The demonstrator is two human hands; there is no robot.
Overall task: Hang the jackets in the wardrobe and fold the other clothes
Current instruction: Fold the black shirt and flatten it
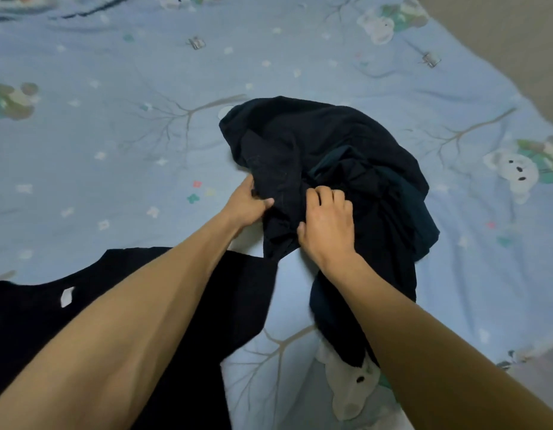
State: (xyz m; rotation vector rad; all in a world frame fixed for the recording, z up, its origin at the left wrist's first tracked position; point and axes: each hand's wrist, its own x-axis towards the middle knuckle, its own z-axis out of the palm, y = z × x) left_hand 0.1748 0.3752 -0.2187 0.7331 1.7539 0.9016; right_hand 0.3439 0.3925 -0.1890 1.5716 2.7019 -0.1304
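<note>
Bedsheet (114,135), pale blue, printed with bare branches, small flowers and white bears, covers the bed across the whole view. Metal clips, two: one (196,42) near the top centre, one (430,60) toward the top right, well apart, both lying on the sheet. Dark garments, two. First, a crumpled dark garment (315,144), heaped at mid-bed, trails toward the person under the right forearm; how many pieces make up the heap cannot be told. Second, a black garment (244,299), lies flat at lower left, largely hidden by the left forearm, bearing one small white tag (66,296); no writing on it can be read. Left hand (248,203) pinches the heap's near-left edge, thumb on top. Right hand (327,221), fingers curled, grips a fold just beside it. Both forearms bare.
</note>
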